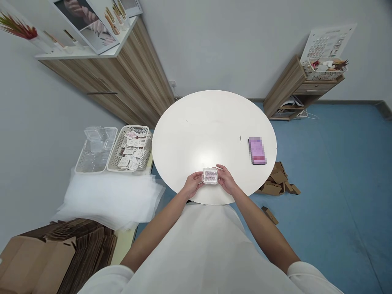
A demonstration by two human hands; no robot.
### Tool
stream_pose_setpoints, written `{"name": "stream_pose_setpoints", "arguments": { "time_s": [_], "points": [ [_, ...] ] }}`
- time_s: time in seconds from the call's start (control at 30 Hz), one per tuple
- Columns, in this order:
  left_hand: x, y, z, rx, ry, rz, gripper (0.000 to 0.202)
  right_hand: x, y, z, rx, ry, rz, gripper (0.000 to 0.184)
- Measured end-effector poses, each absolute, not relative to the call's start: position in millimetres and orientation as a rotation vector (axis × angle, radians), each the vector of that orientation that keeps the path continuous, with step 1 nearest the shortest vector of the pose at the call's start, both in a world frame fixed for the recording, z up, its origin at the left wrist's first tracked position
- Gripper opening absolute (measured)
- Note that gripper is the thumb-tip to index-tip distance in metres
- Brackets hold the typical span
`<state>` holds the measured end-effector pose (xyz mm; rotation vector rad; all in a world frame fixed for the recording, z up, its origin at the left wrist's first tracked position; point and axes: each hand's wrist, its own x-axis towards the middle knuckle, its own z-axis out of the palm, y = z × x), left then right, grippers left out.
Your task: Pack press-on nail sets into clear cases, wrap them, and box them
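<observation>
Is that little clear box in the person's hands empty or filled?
Not empty: the clear box shows two rows of small purple pieces inside. The left hand and right hand hold its ends.

Nothing here is legible to me. The clear box [210, 176] I hold shows no readable label. The purple item [257, 150] near the right edge of the worktop [211, 118] is blurred. Print on the chart [329, 41] and on the packets [130, 153] in the basket [149, 143] is too small.
</observation>
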<state>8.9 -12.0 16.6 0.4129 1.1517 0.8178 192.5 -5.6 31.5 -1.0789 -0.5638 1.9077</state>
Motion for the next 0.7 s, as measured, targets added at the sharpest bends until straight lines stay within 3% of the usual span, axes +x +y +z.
{"name": "stream_pose_setpoints", "arguments": {
  "time_s": [0.3, 0.5, 0.7],
  "points": [
    [8, -13, 21, 0.443, 1.161, 0.866, 0.027, 185, -21, 23, -1.388, -0.678, 1.754, 0.046],
    [11, -20, 22, 0.691, 1.326, 0.749, 0.048, 183, -20, 23, -1.417, -0.678, 1.659, 0.052],
    [8, -24, 19, 0.836, 1.359, 0.760, 0.036, 173, -22, 21, -1.403, -0.705, 1.648, 0.051]
  ]
}}
